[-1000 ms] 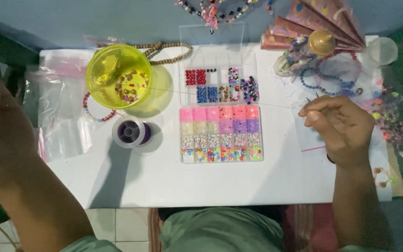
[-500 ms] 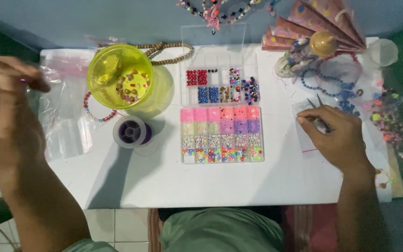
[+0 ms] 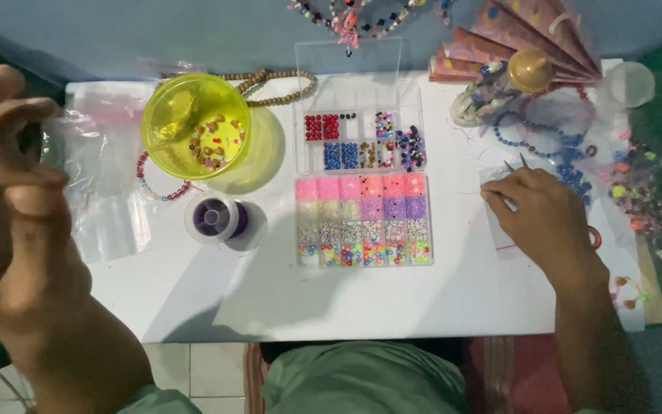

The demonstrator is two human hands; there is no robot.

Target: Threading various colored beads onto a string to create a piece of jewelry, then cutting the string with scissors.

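Note:
My left hand [image 3: 17, 199] is raised close to the camera at the far left. It is blurred, with thumb and fingers pinched together and nothing clearly visible between them. My right hand [image 3: 545, 218] rests on the white table [image 3: 423, 307] at the right. It is closed around small metal scissors [image 3: 516, 162], whose tips stick out past the fingers, and a small clear bag lies under it. A clear bead organiser [image 3: 362, 218] with pink, purple and mixed beads lies in the middle. A second tray of red, blue and dark beads [image 3: 362, 142] lies just behind it.
A yellow bowl [image 3: 193, 123] with a few beads, a spool of purple cord [image 3: 212, 217], a red bead bracelet [image 3: 155, 192] and clear plastic bags [image 3: 109, 207] lie left of centre. Behind are a wooden bead string [image 3: 277, 84], paper cones [image 3: 530, 38], a blue bead strand [image 3: 545, 142] and a clear cup [image 3: 630, 83].
My right hand came down from holding a stretched thread and now rests on the table with scissors. My left hand rose and closed into a pinch near the camera.

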